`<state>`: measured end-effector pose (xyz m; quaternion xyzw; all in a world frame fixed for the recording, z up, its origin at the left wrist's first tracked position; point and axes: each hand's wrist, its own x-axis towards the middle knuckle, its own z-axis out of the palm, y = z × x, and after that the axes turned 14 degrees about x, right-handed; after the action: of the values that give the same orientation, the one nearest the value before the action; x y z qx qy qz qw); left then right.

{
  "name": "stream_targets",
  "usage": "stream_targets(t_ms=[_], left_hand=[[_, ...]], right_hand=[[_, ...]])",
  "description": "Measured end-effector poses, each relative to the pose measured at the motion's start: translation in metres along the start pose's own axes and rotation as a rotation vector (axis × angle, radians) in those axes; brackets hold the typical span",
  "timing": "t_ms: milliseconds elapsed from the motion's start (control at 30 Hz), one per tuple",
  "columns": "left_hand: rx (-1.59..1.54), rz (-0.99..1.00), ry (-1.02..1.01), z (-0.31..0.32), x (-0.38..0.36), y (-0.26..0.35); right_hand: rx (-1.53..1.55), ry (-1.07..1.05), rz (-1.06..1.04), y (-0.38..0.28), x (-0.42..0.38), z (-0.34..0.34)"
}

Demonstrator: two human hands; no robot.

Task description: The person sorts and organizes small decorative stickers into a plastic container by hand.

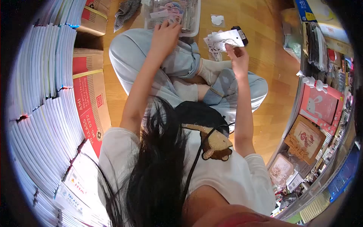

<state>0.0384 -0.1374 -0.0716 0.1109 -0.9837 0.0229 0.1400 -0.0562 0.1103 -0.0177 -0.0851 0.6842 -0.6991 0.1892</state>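
My left hand [165, 37] reaches over the near edge of a white plastic bin [197, 19] at the top, its fingers on small packaged items [172, 8] in pink and pastel colours; whether they grip one is hidden. My right hand [238, 58] pinches a white card [231, 38] with a punched hole at its corner. Beneath and left of that card lie more white tags with looped strings [215, 51]. A black object [243, 34] sits on the floor just behind the card. Beyond it is a small clear packet with a white cloud-like shape [217, 20].
Tall stacks of thin books [45, 64] and cardboard boxes [89, 94] line the left. A grey cloth [126, 13] lies beside the bin. Shelves on the right hold a pink rabbit box [321, 106] and a brown frame [305, 139]. My crossed legs fill the middle.
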Motion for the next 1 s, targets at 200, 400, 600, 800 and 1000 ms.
stream_targets(t_ms=[200, 400, 600, 800, 1000], left_hand=[[-0.053, -0.055, -0.04, -0.013, -0.011, 0.005], [0.063, -0.076, -0.1, -0.016, -0.019, 0.013], [-0.011, -0.088, -0.085, -0.015, -0.018, 0.011], [-0.033, -0.096, -0.097, -0.018, -0.016, 0.009], [-0.027, -0.088, -0.151, -0.019, -0.017, 0.009]], right_hand=[[-0.292, -0.049, -0.183, -0.014, 0.031, 0.039], [-0.643, -0.264, -0.444, -0.015, 0.06, 0.096], [-0.889, -0.382, -0.565, 0.021, 0.078, 0.116], [-0.858, -0.442, -0.518, 0.032, 0.084, 0.126], [-1.052, -0.375, -0.656, 0.035, 0.077, 0.136]])
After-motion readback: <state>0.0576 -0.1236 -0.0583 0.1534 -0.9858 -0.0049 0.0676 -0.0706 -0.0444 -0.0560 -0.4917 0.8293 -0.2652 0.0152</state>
